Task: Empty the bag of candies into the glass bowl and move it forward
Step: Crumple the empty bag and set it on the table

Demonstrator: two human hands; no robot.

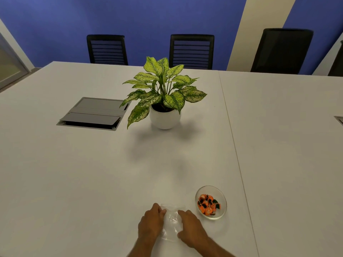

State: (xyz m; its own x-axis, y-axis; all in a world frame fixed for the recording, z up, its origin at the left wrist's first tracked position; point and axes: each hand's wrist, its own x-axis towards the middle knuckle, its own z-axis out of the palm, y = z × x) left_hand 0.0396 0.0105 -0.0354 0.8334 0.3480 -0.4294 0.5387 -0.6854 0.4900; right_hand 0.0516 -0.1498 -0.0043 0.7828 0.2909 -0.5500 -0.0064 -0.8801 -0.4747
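Note:
A clear plastic bag (171, 222) lies flat on the white table near its front edge, with no candies visible inside. My left hand (151, 222) rests on the bag's left edge, fingers curled over it. My right hand (191, 228) presses on the bag's right side, fingers bent. To the right of my right hand stands a small glass bowl (221, 198) holding several orange and dark wrapped candies (207, 204). The bowl is apart from both hands.
A potted plant (164, 117) in a round white pot stands mid-table beyond the bowl. A grey cable hatch (92, 113) is set into the table at the left. A seam (235, 149) runs front to back right of the bowl. Three black chairs (191, 51) line the far edge.

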